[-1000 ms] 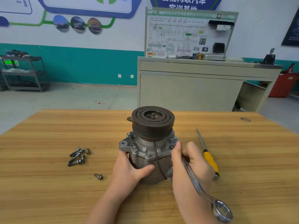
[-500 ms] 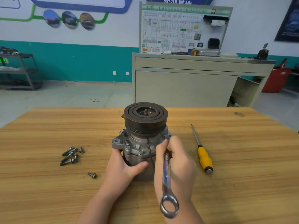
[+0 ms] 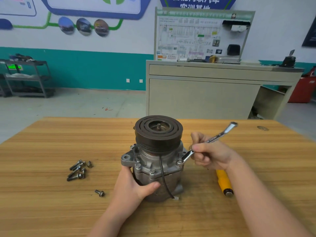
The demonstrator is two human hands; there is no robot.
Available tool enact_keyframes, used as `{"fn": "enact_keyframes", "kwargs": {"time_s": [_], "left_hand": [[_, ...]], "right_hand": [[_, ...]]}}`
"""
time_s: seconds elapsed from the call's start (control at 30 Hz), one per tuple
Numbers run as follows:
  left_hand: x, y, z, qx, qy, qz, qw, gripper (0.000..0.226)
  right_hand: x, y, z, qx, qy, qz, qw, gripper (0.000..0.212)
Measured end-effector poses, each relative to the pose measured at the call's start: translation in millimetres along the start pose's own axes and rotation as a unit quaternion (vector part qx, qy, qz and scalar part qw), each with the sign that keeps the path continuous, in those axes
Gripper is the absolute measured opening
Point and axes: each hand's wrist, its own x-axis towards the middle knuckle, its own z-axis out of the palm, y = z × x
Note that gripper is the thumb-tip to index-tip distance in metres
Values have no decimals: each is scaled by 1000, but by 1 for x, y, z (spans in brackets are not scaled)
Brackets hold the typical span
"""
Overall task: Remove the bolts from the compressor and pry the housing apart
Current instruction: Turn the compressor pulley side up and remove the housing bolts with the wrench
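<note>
The grey compressor (image 3: 153, 168) stands upright on the wooden table (image 3: 51, 202), its dark pulley (image 3: 159, 132) on top and a black wire hanging down its front. My left hand (image 3: 135, 183) grips the lower housing from the left, thumb across the front. My right hand (image 3: 210, 154) holds a chrome wrench (image 3: 207, 141) by its shaft; the wrench's lower end sits on a bolt (image 3: 179, 161) at the right side of the flange, and its other end points up and right. Two bolts (image 3: 152, 171) show in the front of the flange.
Several removed bolts (image 3: 77, 170) lie in a pile left of the compressor, one more bolt (image 3: 99, 192) nearer me. A yellow-handled screwdriver (image 3: 224, 183) lies on the table under my right forearm. A beige training bench (image 3: 213, 88) stands beyond the table.
The wrench has swung round from pointing toward me to pointing away and right, its end still at the right flange bolt. My right hand moved right. My left hand kept its grip.
</note>
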Motion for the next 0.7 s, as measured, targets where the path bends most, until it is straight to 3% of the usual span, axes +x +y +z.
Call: {"fn": "enact_keyframes", "kwargs": {"time_s": [0.1,0.17,0.23,0.3,0.47,0.7], "left_hand": [[1,-2,1,-19,7,-10,1000,93],[1,-3,1,-31,7,-13,999,94],[1,-2,1,-27,2,-4,1000,91],[2,-1,1,-24,-2,2,1000,85],[1,0,2,-29,2,1,1000,84],[-2,1,1,-20,-5,-3,1000,80]], "right_hand": [[18,0,-8,34,-62,47,996,27],[21,0,-7,60,-61,39,996,26],[18,-3,-2,87,7,-8,996,33],[10,-4,7,58,131,-84,986,38],[-20,11,38,-134,352,-196,906,48],[-32,28,80,-342,404,-253,810,40]]}}
